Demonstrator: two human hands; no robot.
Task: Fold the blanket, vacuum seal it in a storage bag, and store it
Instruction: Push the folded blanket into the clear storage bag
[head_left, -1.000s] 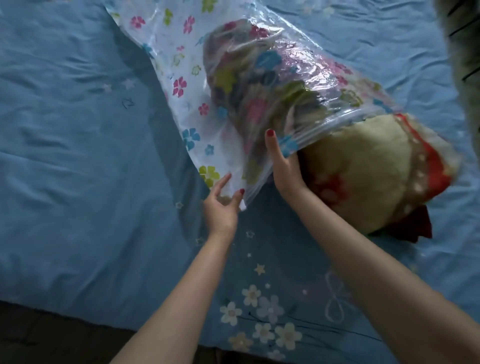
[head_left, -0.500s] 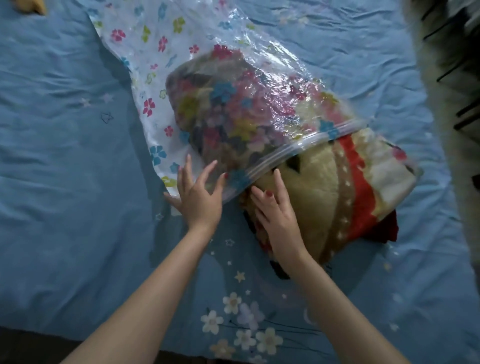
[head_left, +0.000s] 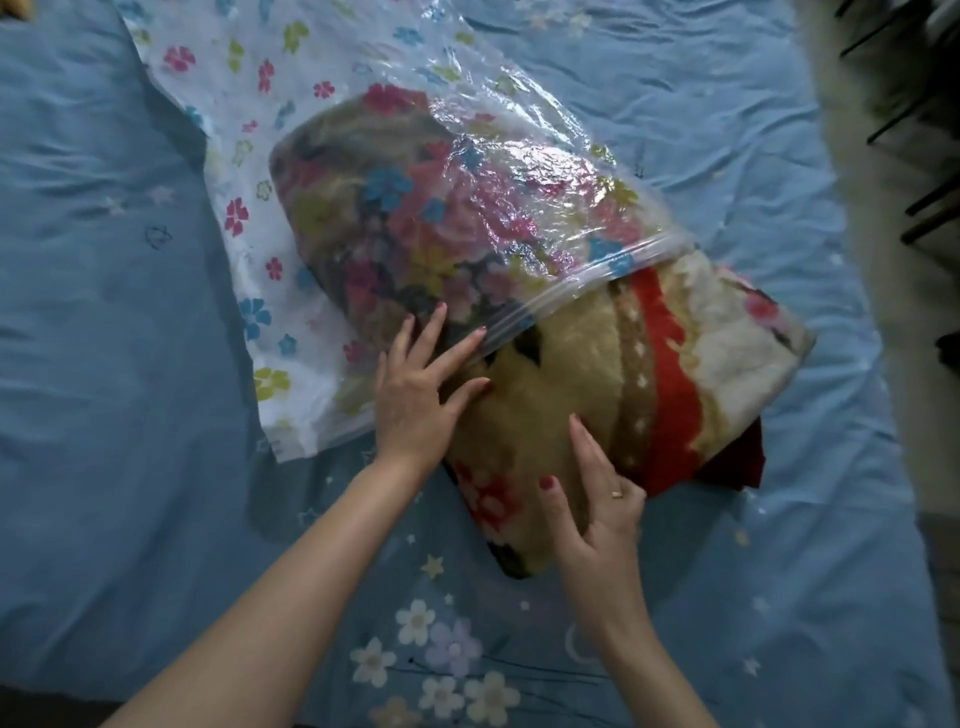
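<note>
While the blue bedsheet (head_left: 130, 415) lies beneath, the blanket (head_left: 597, 374) now sits roughly half inside the storage bag (head_left: 467, 171), deeper than a second ago; left hand (head_left: 415, 395) has released the bag mouth, fingers flat; right hand (head_left: 602, 504) presses, apparently open.

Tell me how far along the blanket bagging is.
Done: the blanket is folded and roughly half inside the storage bag. In hand: left hand rests flat at the bag's mouth, right hand presses the exposed end. Left: pushing it fully in, sealing, vacuuming, storing.
</note>
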